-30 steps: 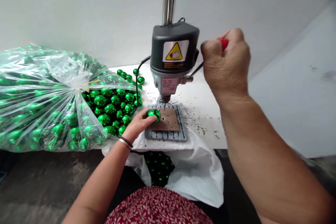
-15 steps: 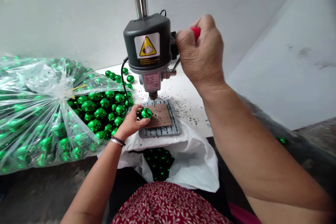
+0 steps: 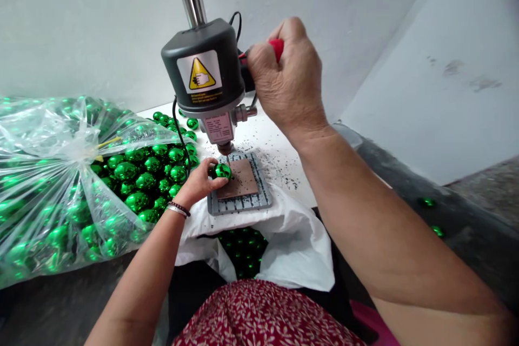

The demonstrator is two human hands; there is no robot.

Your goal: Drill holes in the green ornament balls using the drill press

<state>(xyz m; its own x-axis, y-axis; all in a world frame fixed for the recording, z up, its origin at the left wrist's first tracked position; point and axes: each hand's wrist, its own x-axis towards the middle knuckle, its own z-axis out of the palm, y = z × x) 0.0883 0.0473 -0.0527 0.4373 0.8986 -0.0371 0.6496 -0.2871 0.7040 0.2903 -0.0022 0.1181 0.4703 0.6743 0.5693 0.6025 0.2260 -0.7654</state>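
Note:
A shiny green ball (image 3: 223, 171) is pinched between the fingers and thumb of my left hand (image 3: 199, 181), over the brown board (image 3: 243, 181) on the grey slotted base plate (image 3: 261, 197). The thin bit of the drill press (image 3: 203, 70) points down at the ball's upper right edge; whether they touch, I cannot tell. Up at the machine's right side, my right hand (image 3: 290, 73) is wrapped round a lever handle (image 3: 277, 50) with a red end. Dark specks lie on the board and around the base.
On the left lies a large clear plastic bag (image 3: 77, 146) full of green balls, with loose ones (image 3: 192, 124) beside it. A white cloth bag (image 3: 300, 248) with green balls inside hangs at the table's front edge. A white panel leans at the right.
The view has shifted, so the machine and both hands appear farther left. The green ball in my left hand now sits closer to the drill bit. My right hand keeps its grip.

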